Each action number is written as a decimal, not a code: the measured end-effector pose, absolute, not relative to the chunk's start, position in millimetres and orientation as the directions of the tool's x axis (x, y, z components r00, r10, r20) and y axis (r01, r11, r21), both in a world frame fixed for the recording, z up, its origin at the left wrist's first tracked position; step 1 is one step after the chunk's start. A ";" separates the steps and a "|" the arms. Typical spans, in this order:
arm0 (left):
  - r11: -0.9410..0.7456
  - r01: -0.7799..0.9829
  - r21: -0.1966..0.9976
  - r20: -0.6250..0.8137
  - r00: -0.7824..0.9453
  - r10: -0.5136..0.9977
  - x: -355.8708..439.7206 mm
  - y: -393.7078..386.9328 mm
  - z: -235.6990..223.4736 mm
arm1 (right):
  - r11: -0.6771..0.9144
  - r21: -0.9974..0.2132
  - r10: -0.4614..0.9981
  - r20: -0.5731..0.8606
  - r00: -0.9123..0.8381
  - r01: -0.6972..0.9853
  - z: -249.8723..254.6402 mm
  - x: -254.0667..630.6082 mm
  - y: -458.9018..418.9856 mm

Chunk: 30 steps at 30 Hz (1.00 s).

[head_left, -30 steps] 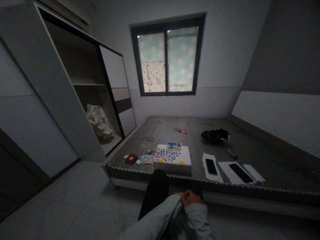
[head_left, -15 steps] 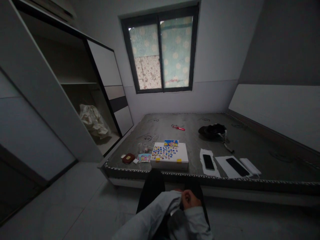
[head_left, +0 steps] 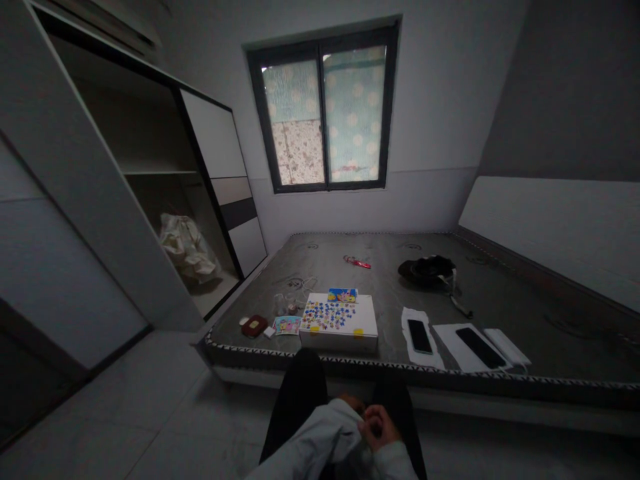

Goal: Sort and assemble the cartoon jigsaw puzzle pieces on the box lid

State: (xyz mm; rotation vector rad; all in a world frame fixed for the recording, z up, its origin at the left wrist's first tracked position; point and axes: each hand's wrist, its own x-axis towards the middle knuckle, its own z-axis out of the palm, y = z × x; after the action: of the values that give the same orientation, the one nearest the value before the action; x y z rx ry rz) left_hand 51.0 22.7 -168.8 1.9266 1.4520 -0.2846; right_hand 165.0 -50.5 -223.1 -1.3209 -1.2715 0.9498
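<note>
Meeting between the knees at the bottom centre of the frame, the two hands sit at the cuff of the pale left sleeve (head_left: 325,428). The right hand (head_left: 379,428) is curled, thumb and fingers close together in a narrow pinch shape, its fingertips at the edge of that cuff; whether cloth is caught between them, I cannot tell. The left hand (head_left: 353,401) shows only in part beyond the cuff, and its grip cannot be made out either.

The step in hand looks like adjusting the left sleeve near the wrist. Going on with it would call for a firm pinch of the cuff edge by the right hand, with the left wrist held steady.

Beyond the knees, at the centre of the frame and apart from both hands, a white box (head_left: 369,319) rests near the front edge of the mattress (head_left: 385,277). Small colourful puzzle pieces (head_left: 327,315) lie spread over the left part of its top, with a blue picture card (head_left: 342,295) at its far edge. Just left of the box lies a pink and blue card (head_left: 287,325); toward the lower right, a phone (head_left: 419,336) lies on white paper, and a dark cap (head_left: 426,270) sits above it in the frame.
</note>
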 end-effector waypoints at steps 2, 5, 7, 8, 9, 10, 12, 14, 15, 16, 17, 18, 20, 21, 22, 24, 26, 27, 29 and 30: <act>-0.063 0.921 0.386 -0.573 0.292 0.766 46.6 26.8 -176.1 | 0.069 -0.974 0.983 0.104 0.154 0.215 -228.5 167.7 -49.9; 0.029 0.908 0.418 -0.489 0.198 0.850 32.5 30.5 -181.9 | 0.035 -0.961 0.975 0.092 0.200 0.274 -235.7 176.8 -45.1; 0.087 0.888 0.452 -0.404 0.117 0.907 18.9 34.8 -182.4 | 0.007 -0.951 0.969 0.083 0.233 0.308 -239.1 187.8 -39.4; 0.111 0.875 0.472 -0.363 0.078 0.929 11.3 38.3 -181.9 | -0.006 -0.947 0.966 0.078 0.246 0.321 -240.4 194.4 -36.2; 0.131 0.861 0.492 -0.324 0.041 0.945 3.2 42.5 -181.1 | -0.019 -0.943 0.963 0.073 0.260 0.333 -241.8 201.2 -33.1; 0.149 0.848 0.509 -0.288 0.005 0.958 -5.3 47.3 -180.1 | -0.033 -0.938 0.958 0.068 0.278 0.344 -243.3 207.8 -30.4; 0.177 0.826 0.536 -0.223 -0.064 0.973 -22.9 57.4 -178.3 | -0.075 -0.921 0.931 0.072 0.357 0.382 -247.7 219.1 -26.4; 0.196 0.809 0.554 -0.165 -0.124 0.978 -40.4 65.5 -177.5 | -0.116 -0.897 0.887 0.100 0.451 0.426 -254.8 226.4 -24.8; 0.204 0.804 0.559 -0.141 -0.150 0.979 -48.6 68.3 -177.7 | -0.130 -0.887 0.868 0.114 0.483 0.443 -259.5 228.6 -24.5; 0.211 0.800 0.562 -0.120 -0.173 0.978 -55.9 70.0 -178.4 | -0.139 -0.878 0.860 0.121 0.495 0.457 -264.7 230.0 -24.5; 0.217 0.797 0.564 -0.102 -0.193 0.976 -62.3 70.7 -179.6 | -0.144 -0.872 0.862 0.121 0.492 0.468 -270.5 230.7 -24.4; 0.220 0.794 0.567 -0.086 -0.208 0.974 -67.3 70.5 -181.1 | -0.145 -0.866 0.866 0.124 0.485 0.479 -276.5 230.9 -24.3; 0.213 0.791 0.573 -0.059 -0.220 0.974 -73.3 68.1 -184.8 | -0.118 -0.850 0.870 0.161 0.466 0.514 -288.1 230.0 -23.7; 0.206 0.790 0.577 -0.049 -0.219 0.975 -74.4 66.2 -186.6 | -0.083 -0.838 0.866 0.207 0.455 0.539 -293.1 229.0 -23.2; 0.201 0.790 0.580 -0.042 -0.217 0.975 -74.8 64.1 -188.3 | -0.035 -0.825 0.861 0.261 0.436 0.564 -297.2 227.6 -22.7; 0.196 0.788 0.583 -0.034 -0.218 0.975 -74.3 59.9 -190.6 | 0.052 -0.795 0.844 0.358 0.399 0.604 -302.2 224.0 -21.5; 0.198 0.785 0.587 -0.029 -0.225 0.974 -74.5 56.7 -191.2 | 0.098 -0.775 0.829 0.411 0.380 0.625 -303.4 219.0 -20.9; 0.198 0.782 0.590 -0.026 -0.227 0.973 -75.1 55.6 -190.9 | 0.108 -0.767 0.820 0.428 0.379 0.632 -303.1 216.1 -20.7; 0.198 0.776 0.599 -0.022 -0.232 0.972 -77.3 54.4 -189.2 | 0.134 -0.748 0.801 0.468 0.373 0.650 -301.9 210.3 -20.8; 0.199 0.772 0.604 -0.020 -0.235 0.972 -78.5 54.0 -187.9 | 0.147 -0.739 0.793 0.485 0.368 0.657 -301.3 207.7 -20.9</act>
State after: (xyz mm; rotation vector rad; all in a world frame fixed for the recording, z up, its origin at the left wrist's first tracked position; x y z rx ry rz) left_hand -78.5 54.0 -187.9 1.6279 2.0828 0.6816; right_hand 207.7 -20.9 -301.3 -1.5629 -1.3434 0.1597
